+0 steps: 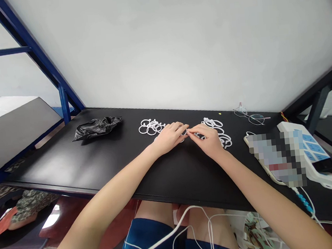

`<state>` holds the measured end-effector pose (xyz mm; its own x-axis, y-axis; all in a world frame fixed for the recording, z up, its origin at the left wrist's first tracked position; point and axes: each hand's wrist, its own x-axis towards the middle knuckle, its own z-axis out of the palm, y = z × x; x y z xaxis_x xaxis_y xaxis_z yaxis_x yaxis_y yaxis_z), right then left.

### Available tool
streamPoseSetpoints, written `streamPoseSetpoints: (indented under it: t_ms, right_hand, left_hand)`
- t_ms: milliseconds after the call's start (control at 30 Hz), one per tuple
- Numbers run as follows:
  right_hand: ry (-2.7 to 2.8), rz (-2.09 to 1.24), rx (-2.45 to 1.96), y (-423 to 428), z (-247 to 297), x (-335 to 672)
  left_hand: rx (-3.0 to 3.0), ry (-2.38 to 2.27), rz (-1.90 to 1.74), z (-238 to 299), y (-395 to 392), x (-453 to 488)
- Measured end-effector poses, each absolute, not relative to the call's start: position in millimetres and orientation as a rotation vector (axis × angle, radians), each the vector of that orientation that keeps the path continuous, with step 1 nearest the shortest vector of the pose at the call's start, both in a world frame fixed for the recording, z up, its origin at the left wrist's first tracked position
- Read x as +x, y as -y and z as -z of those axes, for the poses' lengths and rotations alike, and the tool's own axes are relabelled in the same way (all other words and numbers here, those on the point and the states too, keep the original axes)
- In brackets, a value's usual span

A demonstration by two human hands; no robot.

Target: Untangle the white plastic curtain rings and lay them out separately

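Observation:
My left hand (pixel 170 136) and my right hand (pixel 207 139) meet above the black table, fingertips almost touching. Both are closed in a pinch on a small white plastic ring, mostly hidden by the fingers. Just left of my left hand lies a loose group of white plastic rings (pixel 147 128), open loops with small knobs at their ends. More white rings (pixel 225 139) are spread behind and beside my right hand, which covers some of them.
A crumpled black plastic bag (pixel 97 128) lies at the table's left. To the right are glasses (pixel 255 119), a phone (pixel 268 161) with a cable, and a white power strip (pixel 311 145). White cables hang across my lap. Another person's foot shows at lower left.

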<state>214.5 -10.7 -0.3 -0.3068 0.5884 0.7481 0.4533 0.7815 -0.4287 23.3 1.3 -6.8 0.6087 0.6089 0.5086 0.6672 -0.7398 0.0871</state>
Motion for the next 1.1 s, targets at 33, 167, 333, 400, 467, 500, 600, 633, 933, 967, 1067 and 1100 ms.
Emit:
streamPoseSetpoints:
  t_ms: [33,167,333,400,467,500,600,633,933,967,1067,1100]
  right_hand:
    - [1.957,-0.163,-0.790,10.8,0.2,214.5]
    - [1.964,-0.146,-0.784,11.1,0.0,214.3]
    - [1.960,-0.125,-0.782,11.9,-0.6,213.9]
    - [1.958,-0.122,-0.787,12.1,-0.8,213.9]
    - [1.956,-0.122,-0.792,12.1,-1.0,213.9]
    - [1.955,-0.121,-0.794,12.0,-1.0,213.9]
    - [1.952,-0.110,-0.792,11.7,-1.1,214.0]
    - [1.950,-0.107,-0.790,11.6,-1.1,214.0]
    - [1.935,-0.134,-0.861,12.6,-3.5,213.6]
    - [1.929,-0.136,-0.872,12.6,-3.8,213.7]
    - [1.909,-0.131,-0.903,12.2,-4.0,214.8]
    - [1.904,-0.129,-0.910,11.9,-3.8,215.3]
  left_hand:
    - [-2.712,1.084,0.797,6.8,-1.2,23.3]
    - [-2.710,1.090,0.801,5.9,-0.6,23.3]
    - [-2.708,1.100,0.799,4.5,0.1,23.4]
    - [-2.709,1.105,0.788,4.2,0.4,23.3]
    - [-2.710,1.106,0.784,4.0,0.6,23.1]
    - [-2.711,1.106,0.785,3.9,0.7,23.1]
    - [-2.712,1.111,0.790,3.7,1.2,23.0]
    - [-2.713,1.114,0.793,3.5,1.4,23.0]
    - [-2.735,1.136,0.812,0.9,3.8,23.1]
    - [-2.729,1.139,0.813,0.8,3.7,23.1]
    - [-2.699,1.172,0.794,1.0,3.1,23.1]
    - [-2.690,1.187,0.784,1.1,2.8,23.1]
